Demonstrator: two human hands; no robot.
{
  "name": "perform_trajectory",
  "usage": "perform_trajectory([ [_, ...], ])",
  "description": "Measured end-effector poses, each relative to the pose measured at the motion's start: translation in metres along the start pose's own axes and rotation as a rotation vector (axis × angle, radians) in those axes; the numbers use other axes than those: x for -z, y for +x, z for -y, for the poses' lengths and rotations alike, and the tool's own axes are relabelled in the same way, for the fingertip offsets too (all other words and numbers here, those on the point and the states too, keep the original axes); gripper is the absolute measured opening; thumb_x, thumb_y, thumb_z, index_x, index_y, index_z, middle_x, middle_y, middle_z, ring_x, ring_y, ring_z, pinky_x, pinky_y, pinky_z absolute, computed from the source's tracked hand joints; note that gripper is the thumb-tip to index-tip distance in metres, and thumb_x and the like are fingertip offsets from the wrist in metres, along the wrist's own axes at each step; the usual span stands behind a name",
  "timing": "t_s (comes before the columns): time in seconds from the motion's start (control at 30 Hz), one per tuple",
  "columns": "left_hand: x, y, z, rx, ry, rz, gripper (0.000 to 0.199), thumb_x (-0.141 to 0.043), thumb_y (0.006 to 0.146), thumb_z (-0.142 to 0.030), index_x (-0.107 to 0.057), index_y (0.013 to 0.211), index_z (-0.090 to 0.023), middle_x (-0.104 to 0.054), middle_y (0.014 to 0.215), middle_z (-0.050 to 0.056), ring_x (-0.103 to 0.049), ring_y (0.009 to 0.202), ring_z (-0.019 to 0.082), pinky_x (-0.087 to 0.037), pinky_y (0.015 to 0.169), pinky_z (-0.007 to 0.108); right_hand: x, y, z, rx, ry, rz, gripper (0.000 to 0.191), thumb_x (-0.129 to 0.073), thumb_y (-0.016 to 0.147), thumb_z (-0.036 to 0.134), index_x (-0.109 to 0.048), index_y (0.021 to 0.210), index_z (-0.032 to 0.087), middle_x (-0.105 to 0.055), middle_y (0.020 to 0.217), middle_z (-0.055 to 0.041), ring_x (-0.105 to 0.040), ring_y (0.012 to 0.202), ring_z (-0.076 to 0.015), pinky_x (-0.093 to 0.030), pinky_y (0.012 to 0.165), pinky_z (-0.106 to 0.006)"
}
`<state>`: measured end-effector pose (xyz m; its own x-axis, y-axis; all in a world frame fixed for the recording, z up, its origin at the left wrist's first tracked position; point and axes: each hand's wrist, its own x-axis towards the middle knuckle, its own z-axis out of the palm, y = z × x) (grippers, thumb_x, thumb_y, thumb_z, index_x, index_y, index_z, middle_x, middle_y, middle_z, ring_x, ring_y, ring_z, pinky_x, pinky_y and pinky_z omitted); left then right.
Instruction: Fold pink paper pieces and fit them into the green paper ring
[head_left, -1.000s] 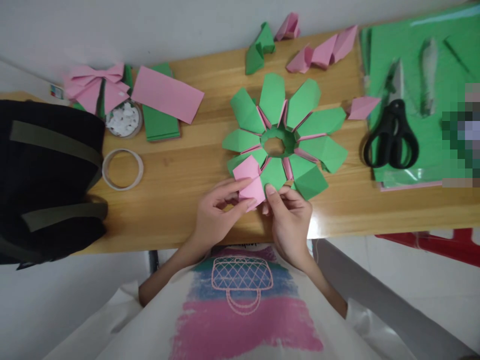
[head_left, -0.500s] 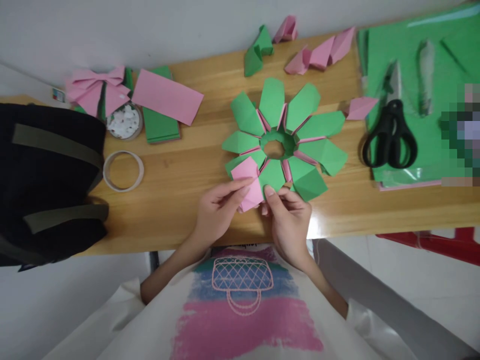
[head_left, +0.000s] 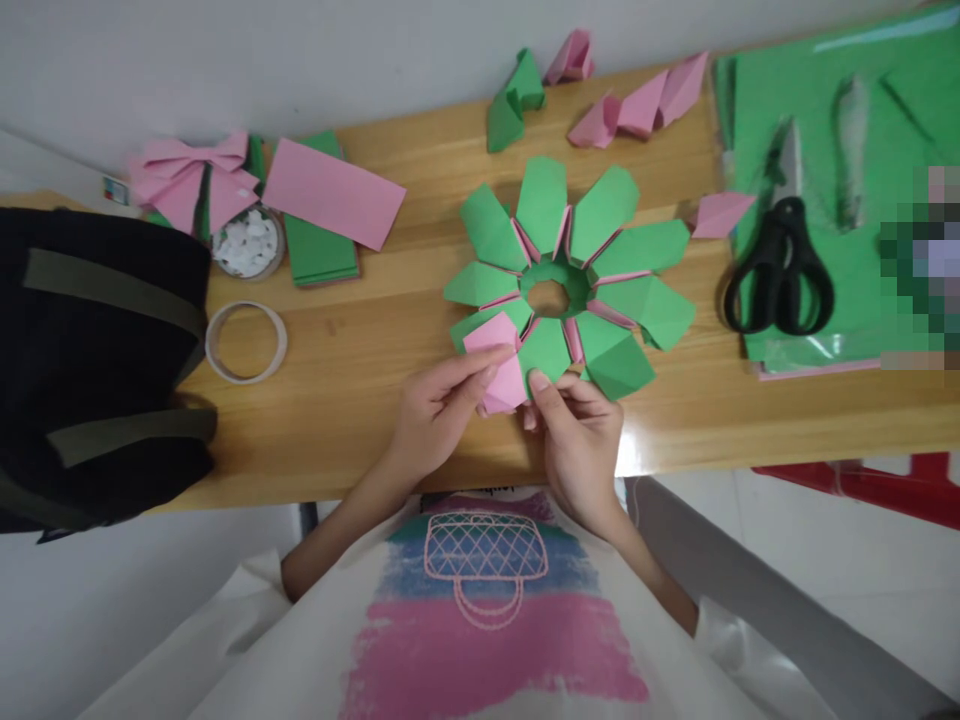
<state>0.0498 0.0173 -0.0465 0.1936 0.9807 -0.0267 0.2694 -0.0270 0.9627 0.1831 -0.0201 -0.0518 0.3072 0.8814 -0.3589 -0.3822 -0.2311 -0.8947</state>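
Observation:
A ring-shaped paper flower (head_left: 545, 190) with green petals and pink inner folds lies on the wooden table, a round hole at its middle. At its near left side, my left hand (head_left: 439, 405) pinches a folded pink paper piece (head_left: 499, 365) between thumb and fingers. That piece overlaps the green petals there. My right hand (head_left: 577, 430) grips the nearest green petal of the flower, thumb on top and the other fingers curled beneath it. Parts of those fingers are hidden under the paper.
Black scissors (head_left: 784, 260) rest on green sheets (head_left: 795, 100) at right. Loose folded pink pieces (head_left: 641, 105) lie behind the flower. On the left are a tape roll (head_left: 247, 342), a dish of white bits (head_left: 247, 245), a pink paper rectangle (head_left: 337, 190) and a black bag (head_left: 90, 370).
The pink piece in my left hand has shifted slightly upward, its near edge now a little closer to the flower. My right hand has stayed in place.

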Motion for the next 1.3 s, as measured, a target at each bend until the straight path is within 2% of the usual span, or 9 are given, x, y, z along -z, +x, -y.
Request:
perform_trajectory([
  [0.13,0.0,0.001,-0.002,-0.022,-0.019,-0.005,0.021,-0.06,0.09,-0.03,-0.074,0.104,-0.024,-0.076,0.105,0.003,-0.072,0.093,0.016,-0.06,0.08,0.026,0.001,-0.001,0.0,0.0,-0.013,0.007,0.026,-0.071,0.081,0.033,-0.061,0.062,0.02,-0.054,0.049,0.0062,-0.045,0.047,-0.0071,-0.038,0.05,-0.022],
  [0.33,-0.004,0.0,-0.01,-0.002,0.107,-0.023,0.02,-0.062,0.087,-0.023,-0.075,0.102,-0.024,-0.077,0.102,0.002,-0.072,0.088,0.015,-0.059,0.077,0.025,0.001,-0.001,-0.002,0.003,-0.048,-0.013,0.026,-0.071,0.081,0.035,-0.061,0.063,0.02,-0.053,0.049,0.006,-0.045,0.047,-0.0076,-0.036,0.049,-0.022],
  [0.6,-0.007,0.004,-0.011,0.108,-0.02,0.001,0.019,-0.066,0.081,-0.022,-0.076,0.097,-0.024,-0.076,0.104,0.002,-0.072,0.093,0.017,-0.061,0.076,0.026,0.001,0.0,-0.001,0.001,-0.046,-0.004,0.026,-0.071,0.08,0.032,-0.06,0.061,0.02,-0.054,0.049,0.0061,-0.045,0.047,-0.0074,-0.037,0.049,-0.022],
  [0.77,-0.011,0.003,-0.011,0.128,-0.063,-0.041,0.022,-0.067,0.08,-0.02,-0.074,0.101,-0.024,-0.076,0.105,0.002,-0.072,0.093,0.017,-0.061,0.076,0.026,0.001,0.0,-0.001,0.009,-0.042,0.015,0.025,-0.071,0.082,0.03,-0.06,0.061,0.019,-0.054,0.049,0.0064,-0.045,0.047,-0.0069,-0.036,0.049,-0.022],
  [1.0,-0.015,-0.001,-0.008,0.017,0.053,-0.086,0.021,-0.062,0.084,-0.017,-0.073,0.102,-0.023,-0.076,0.104,0.001,-0.071,0.094,0.015,-0.058,0.083,0.026,0.002,-0.001,0.002,-0.061,0.002,0.064,0.03,-0.066,0.086,0.036,-0.06,0.062,0.019,-0.056,0.052,0.0049,-0.049,0.049,-0.0072,-0.04,0.053,-0.022],
  [1.13,-0.013,0.001,-0.011,-0.046,0.124,-0.057,0.021,-0.06,0.089,-0.02,-0.072,0.107,-0.022,-0.075,0.107,0.003,-0.071,0.097,0.015,-0.056,0.086,0.024,0.002,-0.002,0.005,-0.046,-0.113,0.074,0.027,-0.076,0.077,0.032,-0.059,0.06,0.018,-0.054,0.049,0.0061,-0.047,0.047,-0.0064,-0.035,0.048,-0.02],
  [1.3,-0.01,0.002,-0.013,-0.054,0.119,-0.048,0.023,-0.057,0.092,-0.025,-0.071,0.11,-0.022,-0.074,0.111,0.004,-0.071,0.097,0.015,-0.056,0.084,0.023,0.003,-0.002,0.002,-0.04,-0.096,0.089,0.029,-0.074,0.08,0.032,-0.058,0.06,0.018,-0.054,0.049,0.0061,-0.046,0.046,-0.0064,-0.035,0.049,-0.021],
])
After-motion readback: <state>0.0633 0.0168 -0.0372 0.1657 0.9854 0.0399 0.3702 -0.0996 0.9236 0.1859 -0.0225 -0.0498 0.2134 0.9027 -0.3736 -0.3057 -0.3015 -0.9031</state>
